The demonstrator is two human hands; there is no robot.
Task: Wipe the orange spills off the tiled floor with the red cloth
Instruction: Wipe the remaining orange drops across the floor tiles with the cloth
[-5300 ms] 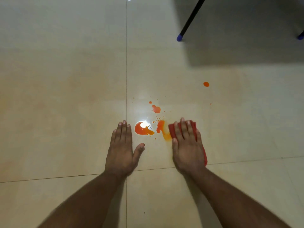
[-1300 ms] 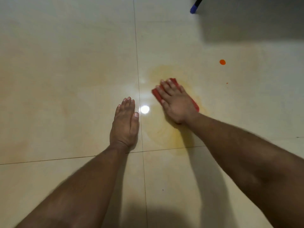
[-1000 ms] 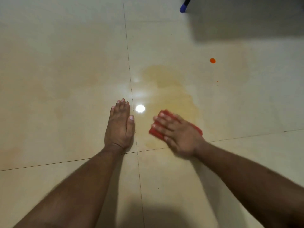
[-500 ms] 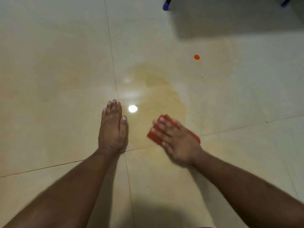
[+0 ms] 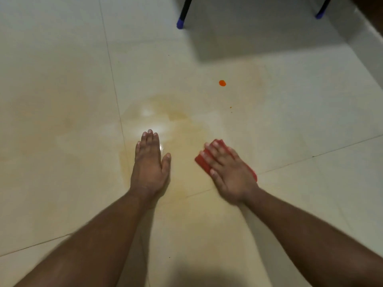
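Observation:
My right hand (image 5: 228, 172) lies flat on the folded red cloth (image 5: 202, 162), fingers straight, pressing it to the cream tiled floor (image 5: 62, 100). Only the cloth's left and right edges show from under the hand. My left hand (image 5: 149, 164) rests flat on the floor to the left, fingers together, thumb out. A pale orange smear (image 5: 178, 121) spreads across the tile beyond and between both hands. One small round orange drop (image 5: 222, 83) sits farther off to the upper right, with a tiny orange speck (image 5: 230, 107) below it.
Two black furniture legs with blue caps stand at the far edge, one (image 5: 180, 22) at top centre and one (image 5: 319, 15) at top right, casting a dark shadow. Grout lines cross the floor under my forearms.
The thick orange puddles seen at first have become a thin smear. Over the last second my right hand slid the cloth back toward me, and the view has shifted.

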